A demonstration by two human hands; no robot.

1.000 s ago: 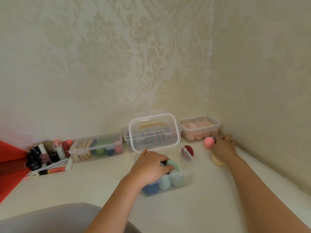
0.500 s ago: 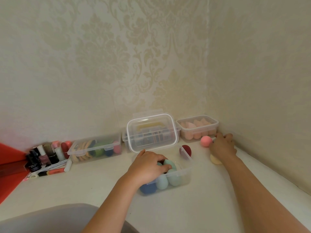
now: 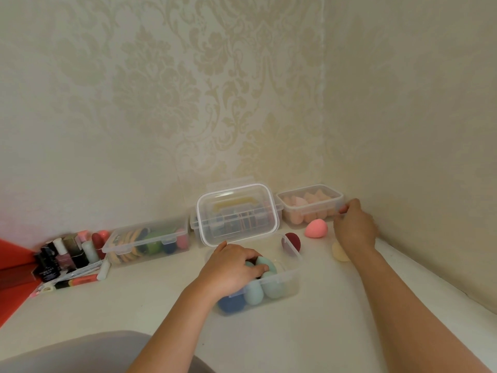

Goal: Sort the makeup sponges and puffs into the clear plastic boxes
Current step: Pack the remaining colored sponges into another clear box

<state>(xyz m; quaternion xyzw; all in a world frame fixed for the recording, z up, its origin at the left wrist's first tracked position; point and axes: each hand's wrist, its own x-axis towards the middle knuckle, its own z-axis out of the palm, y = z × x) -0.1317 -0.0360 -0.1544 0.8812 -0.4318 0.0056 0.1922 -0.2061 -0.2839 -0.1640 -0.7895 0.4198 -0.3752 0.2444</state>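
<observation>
Left hand (image 3: 231,267): I am seeing it gripping a teal sponge (image 3: 270,265).
Right hand (image 3: 355,228): pinching the far box (image 3: 312,206) at its corner.

An open box (image 3: 291,282) sits low in the middle of the frame on the table (image 3: 295,335), with egg-shaped sponges (image 3: 254,292) inside and the left hand (image 3: 231,267) curled over them. A lid (image 3: 236,211) stands on edge just behind, leaning on a latched box (image 3: 193,224) against the back wall. Left of that lies a box of puffs (image 3: 148,242), then a cluster of bottles (image 3: 64,257) at the left edge. To the right, in the corner, stands a box of sponges (image 3: 309,208), and the right hand (image 3: 355,227) pinches its right end. One loose sponge (image 3: 316,229) lies just before that box, another (image 3: 293,239) behind the open box's right corner, and a third (image 3: 339,251) under the right wrist.
</observation>
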